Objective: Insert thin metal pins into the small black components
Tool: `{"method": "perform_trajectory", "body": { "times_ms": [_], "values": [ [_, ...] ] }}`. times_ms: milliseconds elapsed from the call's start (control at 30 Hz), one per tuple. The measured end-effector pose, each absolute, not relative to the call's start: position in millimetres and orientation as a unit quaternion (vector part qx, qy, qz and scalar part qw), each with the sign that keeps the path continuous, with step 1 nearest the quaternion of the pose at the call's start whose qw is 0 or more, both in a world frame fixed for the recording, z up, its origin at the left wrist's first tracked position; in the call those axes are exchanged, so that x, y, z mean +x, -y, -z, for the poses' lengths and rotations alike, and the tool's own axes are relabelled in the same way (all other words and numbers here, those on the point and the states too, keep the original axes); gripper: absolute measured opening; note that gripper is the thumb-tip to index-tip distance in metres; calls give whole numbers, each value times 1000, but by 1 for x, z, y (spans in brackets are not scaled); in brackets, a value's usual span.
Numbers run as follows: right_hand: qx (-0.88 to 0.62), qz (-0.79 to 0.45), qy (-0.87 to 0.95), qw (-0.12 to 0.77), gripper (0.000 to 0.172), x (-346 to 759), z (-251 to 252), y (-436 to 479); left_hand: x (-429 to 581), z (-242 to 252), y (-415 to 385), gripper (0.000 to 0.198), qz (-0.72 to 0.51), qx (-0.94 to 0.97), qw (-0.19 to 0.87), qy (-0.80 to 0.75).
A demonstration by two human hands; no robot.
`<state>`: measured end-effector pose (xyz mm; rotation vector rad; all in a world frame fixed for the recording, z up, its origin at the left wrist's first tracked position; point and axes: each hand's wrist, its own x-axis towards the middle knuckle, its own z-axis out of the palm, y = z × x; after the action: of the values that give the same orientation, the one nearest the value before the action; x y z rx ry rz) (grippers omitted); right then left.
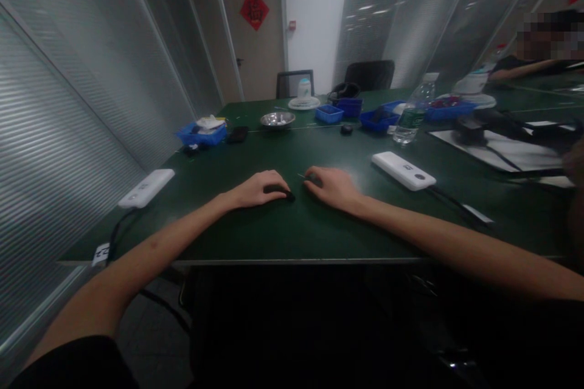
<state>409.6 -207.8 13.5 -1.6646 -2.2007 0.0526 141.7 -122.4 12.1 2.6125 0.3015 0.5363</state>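
Observation:
Above the dark green tabletop [255,231], my two hands face each other a short way apart. My left hand [256,189] is closed around a small black elongated object [277,189], whose end sticks out toward the right; its kind cannot be made out. My right hand [335,187] is curled around a small dark grey piece [313,179]. A thin pale tip [301,175] pokes out of it toward the left hand. Fingers cover much of both objects, and they do not touch each other.
White power banks with cables lie left [148,187] and right [404,170]. Behind are a metal bowl [278,120], a blue tray [203,134], small blue boxes [329,113] and a water bottle [413,112]. Another person's arm [520,70] rests at far right.

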Motion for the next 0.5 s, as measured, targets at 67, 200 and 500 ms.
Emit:
{"method": "perform_trajectory", "body": {
  "times_ms": [67, 200, 500],
  "values": [
    [-592, -21, 783, 187, 32, 409, -14, 208, 136, -12, 112, 23, -195, 951, 204, -125],
    [-590, -22, 785, 188, 32, 409, -15, 208, 105, -9, 72, 28, -202, 942, 152, -219],
    [-576, -31, 794, 194, 31, 411, -17, 210, -21, -7, -3, 33, -169, 757, -33, -630]
  ]
}}
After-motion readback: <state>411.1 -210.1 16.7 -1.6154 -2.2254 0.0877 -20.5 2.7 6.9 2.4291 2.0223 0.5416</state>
